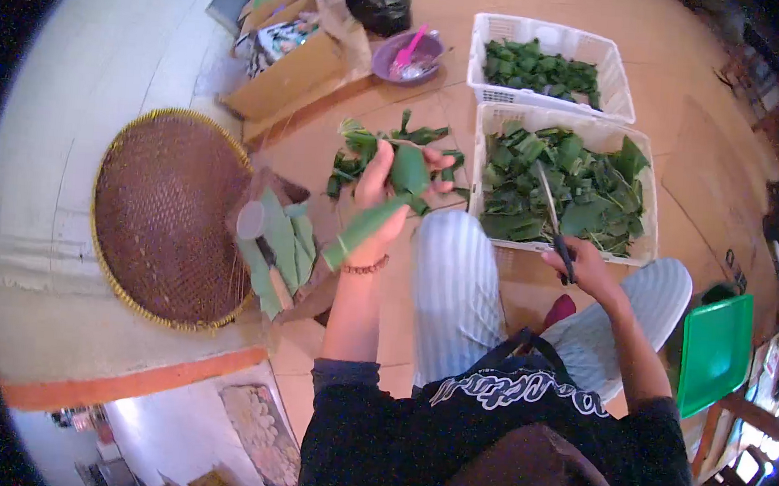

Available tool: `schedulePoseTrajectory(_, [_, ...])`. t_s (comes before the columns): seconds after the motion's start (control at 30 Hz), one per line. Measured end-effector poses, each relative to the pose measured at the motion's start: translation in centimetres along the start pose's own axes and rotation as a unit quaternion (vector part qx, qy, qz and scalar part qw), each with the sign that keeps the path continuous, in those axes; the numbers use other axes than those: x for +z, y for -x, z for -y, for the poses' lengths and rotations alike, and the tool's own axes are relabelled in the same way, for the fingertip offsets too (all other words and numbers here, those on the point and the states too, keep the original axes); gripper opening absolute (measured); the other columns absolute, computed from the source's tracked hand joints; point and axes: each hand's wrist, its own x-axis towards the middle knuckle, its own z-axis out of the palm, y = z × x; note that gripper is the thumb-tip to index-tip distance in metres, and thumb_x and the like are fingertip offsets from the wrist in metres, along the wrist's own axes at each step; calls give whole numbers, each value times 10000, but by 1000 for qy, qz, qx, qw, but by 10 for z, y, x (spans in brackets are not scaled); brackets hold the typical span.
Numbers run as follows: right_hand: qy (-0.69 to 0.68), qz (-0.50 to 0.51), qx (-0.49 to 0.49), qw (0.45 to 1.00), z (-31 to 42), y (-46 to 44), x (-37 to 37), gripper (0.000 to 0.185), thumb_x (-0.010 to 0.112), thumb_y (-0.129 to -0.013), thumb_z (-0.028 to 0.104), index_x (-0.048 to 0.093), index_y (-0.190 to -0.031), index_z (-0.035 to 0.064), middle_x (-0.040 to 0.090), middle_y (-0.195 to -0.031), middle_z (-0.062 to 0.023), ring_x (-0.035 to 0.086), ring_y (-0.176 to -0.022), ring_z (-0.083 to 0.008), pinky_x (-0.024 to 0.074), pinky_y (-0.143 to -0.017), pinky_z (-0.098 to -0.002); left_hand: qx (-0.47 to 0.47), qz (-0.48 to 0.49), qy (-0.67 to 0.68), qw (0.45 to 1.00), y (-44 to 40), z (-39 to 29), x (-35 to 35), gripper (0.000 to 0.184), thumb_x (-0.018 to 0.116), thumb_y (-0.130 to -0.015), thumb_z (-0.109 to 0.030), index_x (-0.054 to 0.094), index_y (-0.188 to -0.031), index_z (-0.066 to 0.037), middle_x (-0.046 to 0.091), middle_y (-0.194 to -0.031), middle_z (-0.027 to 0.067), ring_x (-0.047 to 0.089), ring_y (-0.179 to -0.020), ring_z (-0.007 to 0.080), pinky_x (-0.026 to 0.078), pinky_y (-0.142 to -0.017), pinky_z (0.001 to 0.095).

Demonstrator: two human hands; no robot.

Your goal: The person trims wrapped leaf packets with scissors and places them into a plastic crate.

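My left hand (pixel 377 183) is raised in front of me, closed on a piece of banana leaf (pixel 410 170). A strip of that leaf hangs over the palm toward the wrist. My right hand (pixel 592 272) grips a knife (pixel 550 200) by its black handle. The blade points away from me, over the cut leaves (pixel 584 175) in the nearer white crate (pixel 572 117). On the floor beyond my left hand lies a loose heap of leaf pieces (pixel 348 166), partly hidden by that hand.
A second white crate (pixel 549 26) with leaf pieces stands behind the first. At left are a round woven tray (pixel 170 219) and larger leaves (pixel 286 236). A purple bowl (pixel 410 76) with a pink scoop, a cardboard box (pixel 288 78) and a green tray (pixel 716 352) surround the area.
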Motion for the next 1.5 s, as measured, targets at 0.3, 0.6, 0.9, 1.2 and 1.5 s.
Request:
schedulePoseTrajectory(0.3, [77, -13, -111, 991, 18, 38, -47, 463, 692, -698, 433, 509, -736, 9, 497, -620, -92, 486, -592, -180, 383, -530, -324, -133, 133, -200, 962, -18, 73, 73, 298, 401, -922, -315, 423, -1047, -45, 550, -1067, 150, 612, -759, 182, 494, -421, 271])
schedulePoseTrajectory(0.6, [166, -13, -100, 981, -6, 57, -37, 572, 660, -687, 519, 485, -774, -19, 520, -688, -184, 522, -657, -337, 403, -594, -401, -133, 246, -428, 860, -8, 116, 79, 160, 542, -851, -132, 610, -911, 0, 621, -804, 12, 547, -712, 62, 452, -606, 213])
schedulePoseTrajectory(0.9, [170, -156, -183, 956, -10, 66, -20, 458, 688, -680, 436, 556, -725, -1, 536, -585, -181, 523, -555, -360, 400, -519, -415, -317, 199, -312, 873, -1, 130, 64, 243, 555, -831, -234, 571, -960, -29, 639, -809, 69, 604, -558, 136, 406, -353, 224])
schedulePoseTrajectory(1.2, [66, -128, -79, 986, -53, 78, 4, 365, 706, -696, 333, 571, -672, -6, 529, -554, -157, 532, -520, -259, 397, -506, -372, -293, 168, -350, 874, 7, 132, 61, 206, 557, -830, -212, 518, -963, -59, 604, -867, 61, 605, -662, 149, 481, -442, 281])
schedulePoseTrajectory(1.5, [-104, -19, 39, 994, -58, 68, 19, 474, 552, -816, 478, 534, -809, 5, 536, -620, -41, 502, -560, -143, 407, -511, -289, -12, -18, -223, 975, -10, 139, 42, 371, 618, -736, 29, 416, -1040, -36, 491, -1035, 71, 500, -923, 161, 445, -836, 290])
